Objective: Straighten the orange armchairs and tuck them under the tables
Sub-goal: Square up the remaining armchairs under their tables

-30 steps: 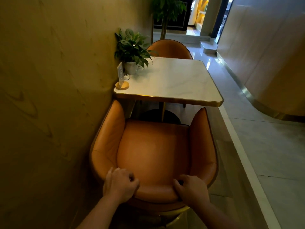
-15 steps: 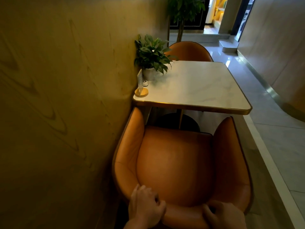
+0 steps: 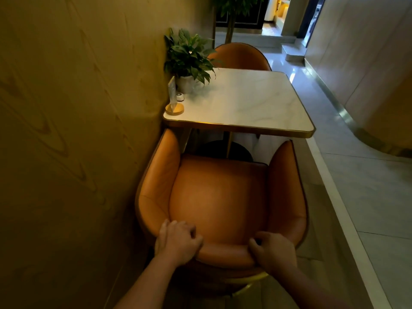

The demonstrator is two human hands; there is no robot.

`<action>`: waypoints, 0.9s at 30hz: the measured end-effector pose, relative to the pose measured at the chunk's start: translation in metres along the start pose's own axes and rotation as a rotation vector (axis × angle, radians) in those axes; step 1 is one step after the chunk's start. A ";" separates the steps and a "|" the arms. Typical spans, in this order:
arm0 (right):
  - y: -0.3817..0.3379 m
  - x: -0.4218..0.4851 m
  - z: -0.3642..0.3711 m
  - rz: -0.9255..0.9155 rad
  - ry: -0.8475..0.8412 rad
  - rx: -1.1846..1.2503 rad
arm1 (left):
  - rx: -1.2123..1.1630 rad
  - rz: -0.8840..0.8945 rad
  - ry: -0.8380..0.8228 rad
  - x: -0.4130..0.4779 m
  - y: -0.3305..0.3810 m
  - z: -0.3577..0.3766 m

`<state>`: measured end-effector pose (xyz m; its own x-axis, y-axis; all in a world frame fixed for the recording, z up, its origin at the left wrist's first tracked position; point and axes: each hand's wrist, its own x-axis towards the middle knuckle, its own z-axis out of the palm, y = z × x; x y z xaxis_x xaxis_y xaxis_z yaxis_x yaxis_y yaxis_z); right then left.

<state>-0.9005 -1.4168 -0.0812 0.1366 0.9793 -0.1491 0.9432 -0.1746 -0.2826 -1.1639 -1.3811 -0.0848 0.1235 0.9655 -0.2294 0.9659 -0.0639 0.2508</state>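
**One head-worn wide-angle camera, looking forward and steeply down over the back of the near armchair.**

We're right on top of it here. The lens sits just above and behind the backrest, so close that the left hand and right hand, both gripping its top edge, fill the bottom of the frame with the forearms running out below. The view faces along the table toward the far armchair at the other end. The wood-grain wall crowds in on the left, and the tiled floor of the aisle stretches away on the right. Straight lines bow toward the edges.
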 end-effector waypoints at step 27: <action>0.008 0.021 0.010 -0.152 0.082 0.076 | -0.016 -0.065 -0.029 0.018 -0.002 -0.001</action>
<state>-0.8929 -1.3986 -0.0960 0.0210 0.9995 -0.0221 0.9297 -0.0277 -0.3674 -1.1640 -1.3638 -0.0883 0.0673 0.9598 -0.2724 0.9683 0.0030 0.2497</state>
